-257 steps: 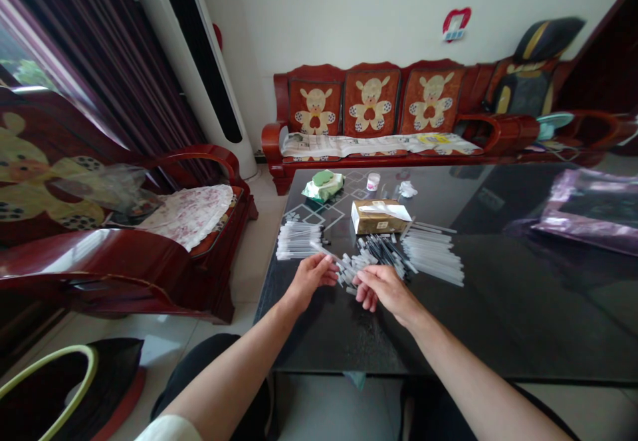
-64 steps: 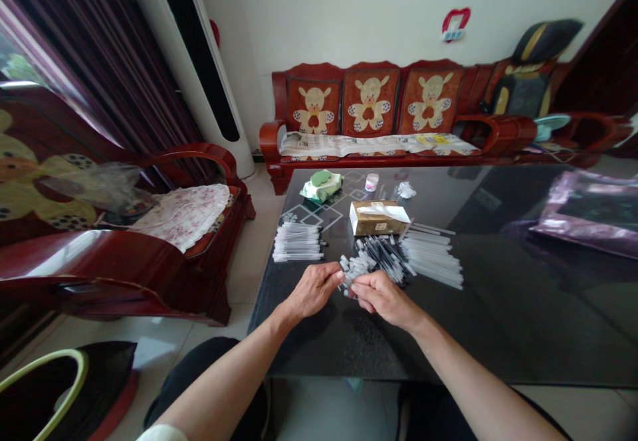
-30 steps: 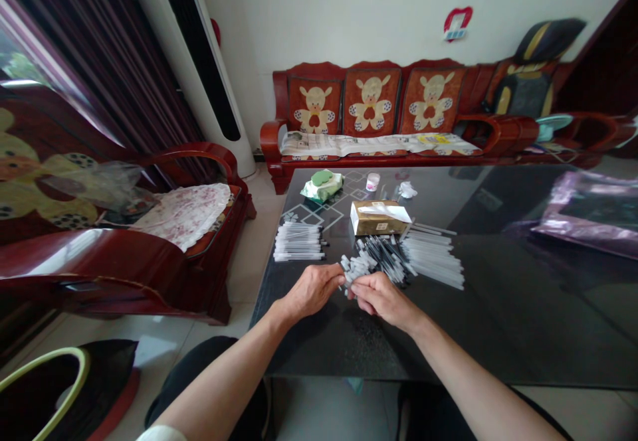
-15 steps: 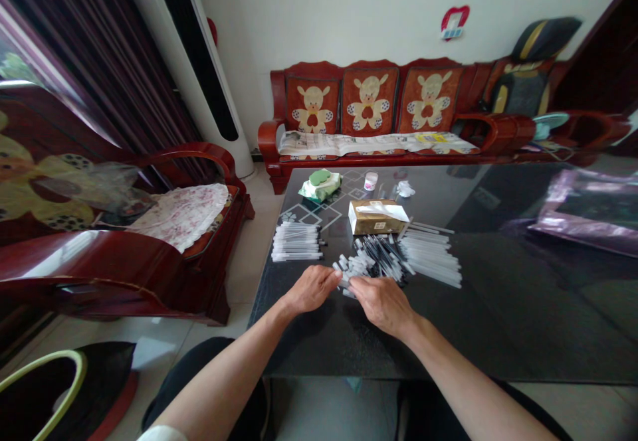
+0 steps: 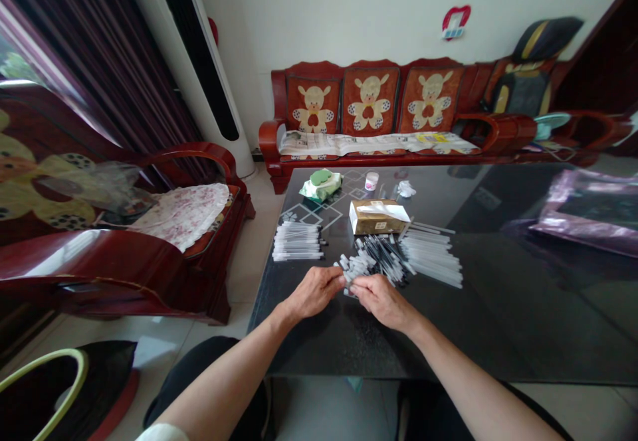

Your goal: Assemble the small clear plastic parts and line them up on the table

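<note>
Pinching at a small pale plastic piece [image 5: 347,280], our left hand [image 5: 315,291] and right hand [image 5: 383,301] come almost fingertip to fingertip. Both are closed down to thumb and forefinger, remaining fingers curled in. The fingers cover most of the piece; we cannot tell its full shape. Position: low over the near side of a loose pile of short, translucent whitish plastic caps [image 5: 355,266].

Touching the caps on their right, we record a jumbled heap of thin black-and-clear plastic sticks [image 5: 383,253]. Right of that lies a slanting row of long frosted translucent tubes [image 5: 432,260], side by side. Well to the left of the caps we see a neat stack of slim white sticks with dark ends [image 5: 298,242].

Behind the heap stands a gold-and-white rectangular tissue box [image 5: 376,220]. Further back, left to right: a green-and-white soft packet [image 5: 321,186], a small white round tub [image 5: 371,180], a crumpled white tissue [image 5: 406,189]. All rest on a glossy black tabletop [image 5: 473,328]; shiny purple plastic wrapping [image 5: 588,214] lies at its far right. Beyond, we note a red-brown wooden sofa [image 5: 272,135] with bear-patterned cushions [image 5: 369,101].
</note>
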A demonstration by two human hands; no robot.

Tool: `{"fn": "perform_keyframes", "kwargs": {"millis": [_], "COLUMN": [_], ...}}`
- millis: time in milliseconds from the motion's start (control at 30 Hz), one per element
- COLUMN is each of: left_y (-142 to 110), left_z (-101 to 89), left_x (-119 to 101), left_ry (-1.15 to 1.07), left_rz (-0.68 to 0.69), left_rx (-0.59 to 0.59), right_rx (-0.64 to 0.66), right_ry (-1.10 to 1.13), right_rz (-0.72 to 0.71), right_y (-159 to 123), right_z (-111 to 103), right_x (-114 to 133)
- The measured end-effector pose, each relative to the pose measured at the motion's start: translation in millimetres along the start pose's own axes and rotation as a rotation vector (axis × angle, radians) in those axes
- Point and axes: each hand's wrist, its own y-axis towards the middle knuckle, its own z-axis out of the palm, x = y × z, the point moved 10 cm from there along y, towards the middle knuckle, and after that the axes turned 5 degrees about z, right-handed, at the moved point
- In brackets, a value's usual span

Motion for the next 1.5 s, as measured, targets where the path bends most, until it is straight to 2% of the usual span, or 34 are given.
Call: {"fn": "perform_keyframes", "kwargs": {"millis": [100,233,367,433,500,600,700,800,900,1033,1200,1400,1433,1500], "left_y": [1,2,-2,-3,-2,-2,-2,-1,0,3,3,-13,-14,-10], "left_z": [-0.9,6.0,18.8,18.4,12.2,2.6,1.0,1.4,-0.6,-0.9,6.3,25.8,26.4,21.1], "left_x": [6,22,34,30,19,2,-12,-14,-9,1,18,47,48,42], "left_ry": [-0.024,-0.170,-0.301,-0.237,-0.110,-0.003,0.025,0.065,0.113,0.112,-0.098,-0.492,-0.508,-0.458], "left_rz": [-0.058,-0.166,-0.240,-0.179,-0.078,0.039,0.126,0.141,0.090,0.013,-0.085,-0.445,-0.454,-0.363], "left_rx": [-0.009,0.037,0.132,0.148,0.114,0.038,0.034,0.047,0.041,0.067,0.126,0.173,0.182,0.195], "right_rx": [-0.053,-0.102,-0.076,-0.057,-0.020,0.101,0.225,0.242,0.158,-0.003,-0.080,-0.102,-0.101,-0.097], "right_ry": [-0.159,-0.394,-0.445,-0.353,-0.175,0.189,0.498,0.557,0.398,-0.013,-0.452,-0.651,-0.658,-0.640], "right_rz": [-0.021,-0.104,-0.122,-0.066,0.008,0.114,0.217,0.211,0.116,-0.015,-0.166,-0.217,-0.221,-0.222], "right_y": [-1,-6,-8,-6,-3,-1,-3,-3,-2,-3,-9,-12,-12,-11], "right_z": [-2,-3,1,0,2,11,22,21,7,-7,-2,2,3,4], "right_x": [1,11,17,11,2,-13,-22,-18,-5,9,23,35,36,36]}}
